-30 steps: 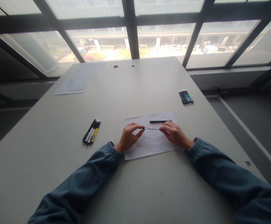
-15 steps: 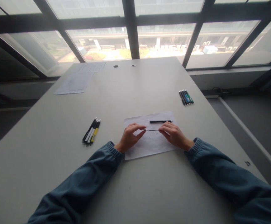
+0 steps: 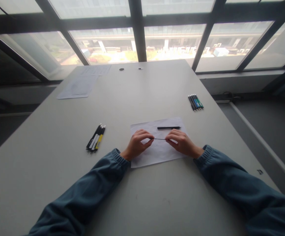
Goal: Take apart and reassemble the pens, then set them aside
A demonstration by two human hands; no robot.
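Observation:
Between my two hands a thin dark pen refill (image 3: 159, 139) is stretched level over a sheet of white paper (image 3: 152, 157). My left hand (image 3: 139, 143) pinches its left end between thumb and fingers. At the other end, my right hand (image 3: 181, 142) pinches it the same way. Both fingertips hide the refill's ends. Just beyond my right fingers, a black pen barrel (image 3: 169, 127) lies crosswise on the paper's far part. Faint marks show on the paper under the refill.
Left of the paper lies a group of black, white and yellow pens (image 3: 95, 139). Several pens with blue and green parts (image 3: 196, 102) lie at the right edge of the white table (image 3: 123, 108). Papers (image 3: 78, 86) rest at the far left, before the windows.
My hands have come slightly closer together along the refill, and it sits a little nearer to me. The pen barrel and pen groups have stayed put.

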